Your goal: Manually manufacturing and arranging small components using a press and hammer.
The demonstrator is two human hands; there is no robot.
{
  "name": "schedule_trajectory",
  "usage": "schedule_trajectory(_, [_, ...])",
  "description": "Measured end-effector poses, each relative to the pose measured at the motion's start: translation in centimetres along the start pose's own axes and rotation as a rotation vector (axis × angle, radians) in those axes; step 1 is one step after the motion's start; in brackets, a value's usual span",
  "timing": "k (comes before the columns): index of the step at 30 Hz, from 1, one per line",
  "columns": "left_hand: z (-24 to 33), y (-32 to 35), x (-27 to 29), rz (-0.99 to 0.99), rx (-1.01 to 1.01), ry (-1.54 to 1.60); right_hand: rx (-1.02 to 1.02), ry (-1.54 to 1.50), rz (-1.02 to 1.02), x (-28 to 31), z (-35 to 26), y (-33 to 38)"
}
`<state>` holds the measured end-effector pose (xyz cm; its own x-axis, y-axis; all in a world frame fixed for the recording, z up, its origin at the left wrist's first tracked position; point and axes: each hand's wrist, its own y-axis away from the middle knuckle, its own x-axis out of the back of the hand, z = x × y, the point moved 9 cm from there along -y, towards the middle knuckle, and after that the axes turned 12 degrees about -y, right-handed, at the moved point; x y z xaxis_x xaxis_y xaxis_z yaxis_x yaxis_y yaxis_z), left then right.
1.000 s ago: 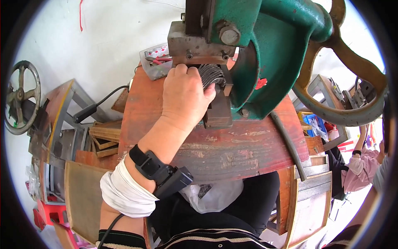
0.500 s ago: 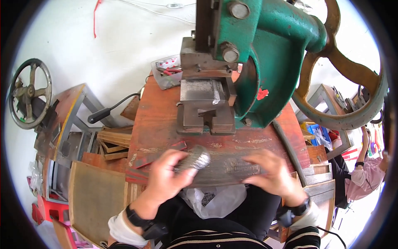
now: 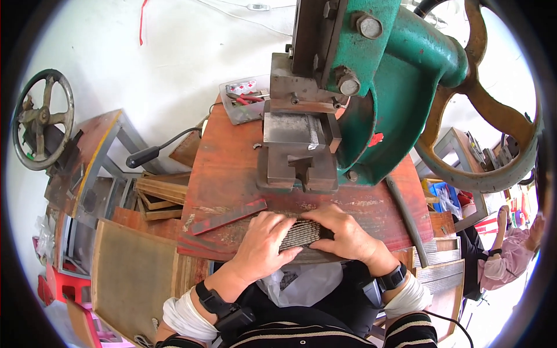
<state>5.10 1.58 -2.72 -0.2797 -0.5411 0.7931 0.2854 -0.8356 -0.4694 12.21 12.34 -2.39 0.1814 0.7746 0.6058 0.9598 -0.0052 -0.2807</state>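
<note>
Both hands are down at the near edge of the red tabletop (image 3: 232, 168), closed around a bundle of thin grey metal strips (image 3: 299, 234) stacked on edge like a comb. The left hand (image 3: 262, 243) cups the bundle from its left end, fingers curled over the top and thumb beneath. The right hand (image 3: 347, 233) presses on the right end with the fingers laid flat across it. Neither hand is spread wide; both are closed on the bundle, which rests on the tabletop just in front of the person's body.

The step in hand looks like squaring up the strips, pushing them together from both ends so they sit even.

Farther off, at the middle of the tabletop, stands the grey die block (image 3: 297, 155) of the green press (image 3: 394, 87), with its slot open and nothing in it. A flat red strip (image 3: 229, 216) lies just left of the left hand, and a clear tray with small tools (image 3: 243, 98) sits at the far edge. The large flywheel (image 3: 481, 127) is at the right.

The next move likely calls for a firm two-sided pinch so the strips do not fan apart, then a lift away from the near edge toward the die.
</note>
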Motion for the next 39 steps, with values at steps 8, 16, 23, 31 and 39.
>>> schedule_trajectory(8, [0.1,-0.4,-0.6,-0.026,0.028,-0.059,-0.32,0.622,0.074,-1.4,1.0,2.5])
schedule_trajectory(16, [0.5,-0.2,-0.3,-0.005,0.007,-0.078,-0.303,0.578,-0.018,-2.7,1.1,2.4])
schedule_trajectory(23, [-0.2,0.1,-0.2,-0.007,0.009,0.091,-0.066,0.076,0.036,-0.9,0.1,0.9])
schedule_trajectory(31, [-1.6,1.2,1.1,0.025,0.092,0.049,-0.1,0.012,0.152,-0.1,0.1,0.5])
schedule_trajectory(39, [-2.0,1.7,1.4,0.124,0.164,0.049,0.026,0.649,0.082,-4.3,-4.7,-0.3])
